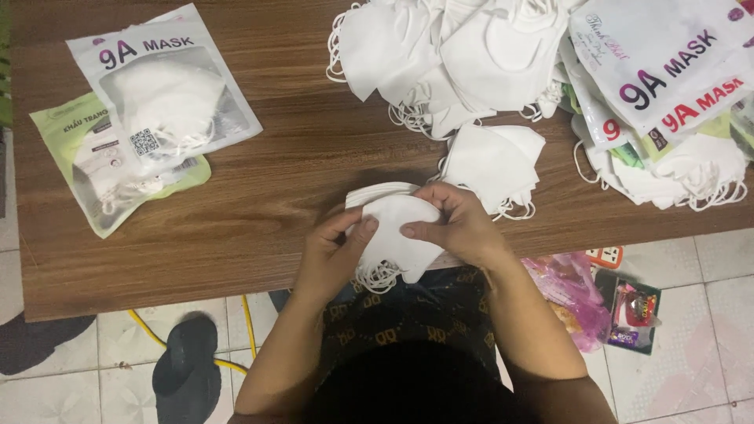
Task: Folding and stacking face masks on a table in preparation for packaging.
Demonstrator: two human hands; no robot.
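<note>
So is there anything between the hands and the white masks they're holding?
No, nothing shows between them. The left hand and the right hand both grip the small stack of white masks directly with bare fingers, at the near edge of the wooden table.

We see two sealed mask packets [149, 110] far left on the wooden table [275, 196], printed bags [667, 71] far right, a dark slipper [186, 377] on the floor tiles.

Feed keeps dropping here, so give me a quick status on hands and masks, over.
Left hand and right hand both gripping small stack of white masks at table edge. Loose mask pile behind, apart. Nothing blocking.
</note>
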